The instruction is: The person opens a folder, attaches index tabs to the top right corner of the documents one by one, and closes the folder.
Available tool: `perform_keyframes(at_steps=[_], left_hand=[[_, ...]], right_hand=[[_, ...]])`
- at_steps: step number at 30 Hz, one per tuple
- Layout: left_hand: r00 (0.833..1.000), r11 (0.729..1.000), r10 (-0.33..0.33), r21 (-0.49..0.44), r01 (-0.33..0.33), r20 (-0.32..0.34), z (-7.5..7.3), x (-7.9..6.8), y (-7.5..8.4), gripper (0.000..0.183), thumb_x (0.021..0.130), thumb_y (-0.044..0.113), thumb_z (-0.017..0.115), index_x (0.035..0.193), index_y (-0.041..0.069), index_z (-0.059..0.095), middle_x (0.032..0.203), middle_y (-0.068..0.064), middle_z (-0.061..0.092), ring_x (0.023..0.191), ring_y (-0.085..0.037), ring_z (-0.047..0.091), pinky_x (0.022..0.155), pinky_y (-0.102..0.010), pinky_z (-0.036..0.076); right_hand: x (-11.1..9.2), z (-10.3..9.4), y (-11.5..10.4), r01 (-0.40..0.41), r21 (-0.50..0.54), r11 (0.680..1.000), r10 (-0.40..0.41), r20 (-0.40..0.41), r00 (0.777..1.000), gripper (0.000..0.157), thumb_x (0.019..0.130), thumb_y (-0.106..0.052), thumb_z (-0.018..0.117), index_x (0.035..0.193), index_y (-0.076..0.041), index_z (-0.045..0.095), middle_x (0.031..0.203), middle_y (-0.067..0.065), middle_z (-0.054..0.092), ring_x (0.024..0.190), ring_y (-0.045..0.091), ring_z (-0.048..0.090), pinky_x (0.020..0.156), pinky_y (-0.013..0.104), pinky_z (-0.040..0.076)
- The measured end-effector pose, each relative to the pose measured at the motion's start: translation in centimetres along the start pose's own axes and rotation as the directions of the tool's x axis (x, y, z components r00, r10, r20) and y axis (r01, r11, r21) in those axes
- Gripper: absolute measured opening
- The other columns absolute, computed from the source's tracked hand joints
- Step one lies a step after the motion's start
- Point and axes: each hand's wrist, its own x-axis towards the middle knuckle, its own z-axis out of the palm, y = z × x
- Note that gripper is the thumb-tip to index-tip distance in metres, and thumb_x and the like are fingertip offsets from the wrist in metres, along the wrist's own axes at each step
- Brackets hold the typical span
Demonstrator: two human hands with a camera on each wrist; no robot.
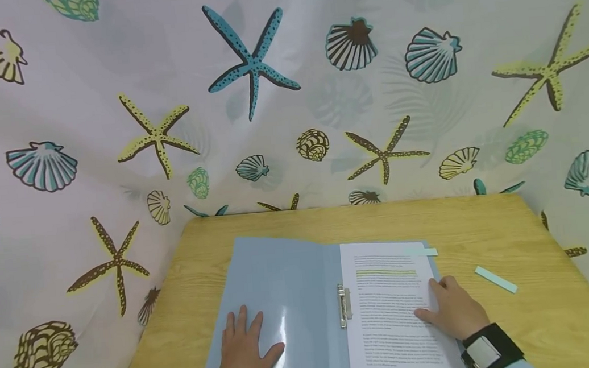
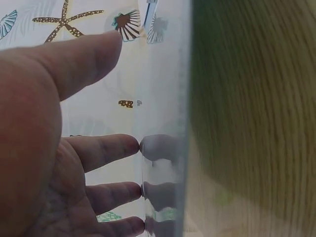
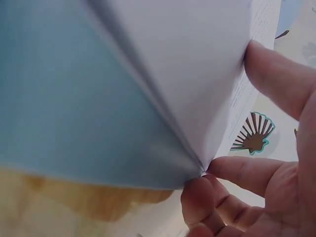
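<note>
Hands (image 1: 247,352) (image 1: 457,310), left splayed on folder (image 1: 283,287), right touching paper (image 1: 392,337)

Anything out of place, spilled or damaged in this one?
One mild oddity: a loose pale strip lies slanted on the table, apart from the folder, whereas a similar tab sticks out past the top sheet's right edge. I see no spill or damage.

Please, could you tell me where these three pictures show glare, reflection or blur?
Head view: a bright glare streak on the folder's left cover; left wrist view: fingertips mirrored in that glossy cover, the tabletop partly in shadow; right wrist view: right cover and tabletop look soft, slightly blurred.
</note>
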Motion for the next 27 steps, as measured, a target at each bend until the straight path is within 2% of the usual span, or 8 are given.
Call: perform_keyframes(at_steps=[8,18,24,27], left_hand=[[1.000,1.000,0.005,-0.011,-0.005,-0.006,-0.09,0.29,0.00,0.076,0.082,0.056,0.063,0.134,0.003,0.048,0.143,-0.031,0.031,0.130,-0.055,0.016,0.099,-0.069,0.023],[1.000,1.000,0.005,-0.005,-0.006,-0.021,-0.59,0.20,0.27,0.075,0.083,0.057,0.061,0.135,0.004,0.047,0.143,-0.030,0.032,0.130,-0.055,0.016,0.100,-0.069,0.022],[0.999,1.000,0.019,-0.003,-0.019,-0.030,-0.89,0.04,0.46,0.074,0.083,0.055,0.062,0.134,0.003,0.048,0.142,-0.031,0.032,0.129,-0.055,0.018,0.098,-0.070,0.024],[0.999,1.000,0.018,0.003,-0.018,-0.030,-0.92,-0.07,0.48,0.073,0.083,0.054,0.063,0.133,0.002,0.048,0.142,-0.031,0.033,0.129,-0.055,0.018,0.097,-0.071,0.024]], right_hand=[[-0.13,0.00,0.25,-0.001,0.013,1.000,0.001,0.020,1.000,0.095,0.071,-0.056,0.074,0.130,0.011,0.044,0.104,0.024,0.047,0.072,0.025,0.050,0.055,0.037,0.046],[0.10,0.29,-0.02,0.024,0.020,1.000,-0.024,-0.015,1.000,0.088,0.072,-0.050,0.075,0.131,0.008,0.046,0.100,0.021,0.046,0.070,0.023,0.048,0.052,0.034,0.042],[-0.07,0.47,-0.17,0.007,0.070,0.998,-0.007,-0.005,1.000,0.085,0.074,-0.046,0.076,0.132,0.007,0.045,0.098,0.023,0.043,0.067,0.025,0.046,0.052,0.033,0.039],[-0.02,0.72,-0.05,-0.009,0.087,0.996,0.009,0.009,1.000,0.090,0.073,-0.047,0.076,0.134,0.008,0.041,0.101,0.026,0.042,0.067,0.025,0.047,0.052,0.034,0.041]])
